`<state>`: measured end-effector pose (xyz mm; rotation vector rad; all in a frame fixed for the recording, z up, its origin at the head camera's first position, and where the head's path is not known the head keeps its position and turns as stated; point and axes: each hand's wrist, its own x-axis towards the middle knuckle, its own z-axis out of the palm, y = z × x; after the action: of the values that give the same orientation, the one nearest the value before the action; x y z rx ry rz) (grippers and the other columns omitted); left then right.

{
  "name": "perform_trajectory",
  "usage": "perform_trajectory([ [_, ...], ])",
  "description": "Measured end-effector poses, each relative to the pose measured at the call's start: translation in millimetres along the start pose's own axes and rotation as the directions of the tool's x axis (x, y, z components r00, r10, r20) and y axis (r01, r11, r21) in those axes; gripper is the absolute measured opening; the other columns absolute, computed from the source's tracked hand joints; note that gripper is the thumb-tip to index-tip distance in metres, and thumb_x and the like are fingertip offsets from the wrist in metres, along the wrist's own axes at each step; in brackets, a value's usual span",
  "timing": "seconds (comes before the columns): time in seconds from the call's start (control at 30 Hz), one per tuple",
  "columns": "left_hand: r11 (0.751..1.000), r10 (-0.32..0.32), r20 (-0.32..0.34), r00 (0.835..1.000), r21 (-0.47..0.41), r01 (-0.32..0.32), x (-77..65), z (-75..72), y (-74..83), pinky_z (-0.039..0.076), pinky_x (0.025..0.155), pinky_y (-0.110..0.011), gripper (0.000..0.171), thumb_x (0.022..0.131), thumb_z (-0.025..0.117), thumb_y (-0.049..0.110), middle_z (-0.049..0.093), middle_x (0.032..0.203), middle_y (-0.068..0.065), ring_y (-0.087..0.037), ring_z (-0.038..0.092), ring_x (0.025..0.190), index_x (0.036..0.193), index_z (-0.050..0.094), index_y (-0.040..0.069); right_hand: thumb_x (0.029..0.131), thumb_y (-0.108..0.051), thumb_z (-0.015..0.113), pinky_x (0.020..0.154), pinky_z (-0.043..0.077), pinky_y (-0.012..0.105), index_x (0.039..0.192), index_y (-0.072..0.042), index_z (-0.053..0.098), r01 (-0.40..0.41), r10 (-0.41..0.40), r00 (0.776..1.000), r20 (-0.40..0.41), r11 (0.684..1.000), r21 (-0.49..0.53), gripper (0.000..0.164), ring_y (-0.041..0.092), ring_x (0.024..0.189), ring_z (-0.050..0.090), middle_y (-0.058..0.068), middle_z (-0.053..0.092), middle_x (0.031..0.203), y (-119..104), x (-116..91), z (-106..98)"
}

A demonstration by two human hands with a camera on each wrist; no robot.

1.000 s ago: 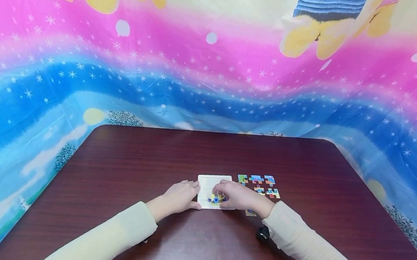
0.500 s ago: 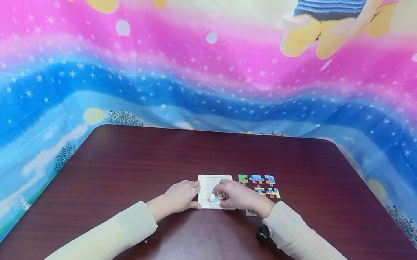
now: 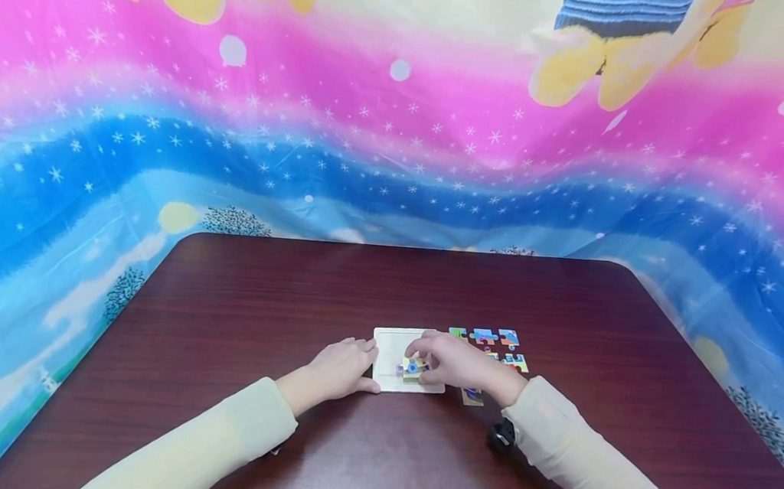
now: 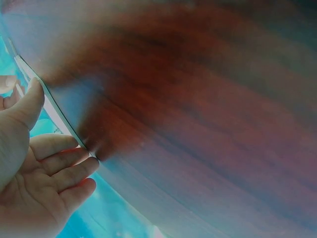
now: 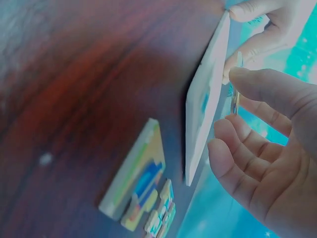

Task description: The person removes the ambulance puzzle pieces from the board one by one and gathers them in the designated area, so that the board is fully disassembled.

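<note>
A white puzzle tray (image 3: 392, 344) lies near the middle of the dark table. My left hand (image 3: 343, 367) rests along its left side, with straight fingers touching the edge and the thumb at the near corner, as the left wrist view also shows. Above the tray, my right hand (image 3: 457, 363) pinches a jigsaw piece (image 3: 413, 367) between thumb and fingers. That piece is yellowish with a blue round shape. In the right wrist view the jigsaw piece (image 5: 235, 102) appears nearly edge-on and apart from the tray (image 5: 208, 99). Part of the tray's right side is hidden by my right hand.
Several loose jigsaw pieces (image 3: 485, 335) lie to the right of the tray, some hidden under my right forearm. One piece (image 3: 472, 397) lies nearer, below the right wrist. A printed cloth (image 3: 400, 138) hangs behind the table's far edge (image 3: 392, 247).
My right hand has shifted slightly right and up with the jigsaw piece, which now stands off the tray. My left hand has stayed at the tray's left edge.
</note>
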<state>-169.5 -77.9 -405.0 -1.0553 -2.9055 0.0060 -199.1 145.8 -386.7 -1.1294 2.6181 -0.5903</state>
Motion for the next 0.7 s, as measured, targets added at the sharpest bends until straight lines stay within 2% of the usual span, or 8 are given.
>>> perform_trajectory([
  [0.13, 1.0, 0.0, -0.003, 1.0, 0.003, 0.0, -0.6, -0.5, 0.4, 0.041, 0.096, -0.035, 0.058, 0.079, 0.066, 0.046, 0.057, 0.12, -0.016, -0.025, 0.055, 0.109, 0.11, 0.059, -0.003, 0.078, -0.008, 0.07, 0.052, 0.046, 0.024, 0.111, -0.009, 0.062, -0.019, 0.019, 1.0, -0.006, 0.999, 0.033, 0.034, 0.008, 0.058, 0.048, -0.002, 0.053, 0.098, 0.6, -4.7, -5.3],
  [0.4, 1.0, 0.009, -0.016, 1.0, 0.002, -0.009, -1.7, 0.1, 0.6, 0.041, 0.096, -0.035, 0.058, 0.079, 0.066, 0.045, 0.057, 0.12, -0.016, -0.025, 0.055, 0.109, 0.11, 0.059, -0.003, 0.077, -0.008, 0.07, 0.054, 0.046, 0.022, 0.109, -0.01, 0.061, -0.02, 0.02, 0.998, -0.058, 1.0, 0.003, 0.033, 0.005, 0.062, 0.048, -0.003, 0.052, 0.09, 4.8, -15.9, -13.3],
  [0.7, 1.0, 0.009, -0.001, 1.0, -0.004, -0.009, -1.3, -0.7, 0.4, 0.04, 0.097, -0.036, 0.058, 0.08, 0.066, 0.045, 0.056, 0.121, -0.017, -0.025, 0.053, 0.113, 0.111, 0.059, -0.003, 0.077, -0.007, 0.072, 0.059, 0.048, 0.023, 0.104, -0.005, 0.061, -0.019, 0.019, 0.99, -0.138, 1.0, 0.002, 0.029, 0.007, 0.069, 0.053, -0.003, 0.054, 0.088, 16.5, -34.0, -19.8],
])
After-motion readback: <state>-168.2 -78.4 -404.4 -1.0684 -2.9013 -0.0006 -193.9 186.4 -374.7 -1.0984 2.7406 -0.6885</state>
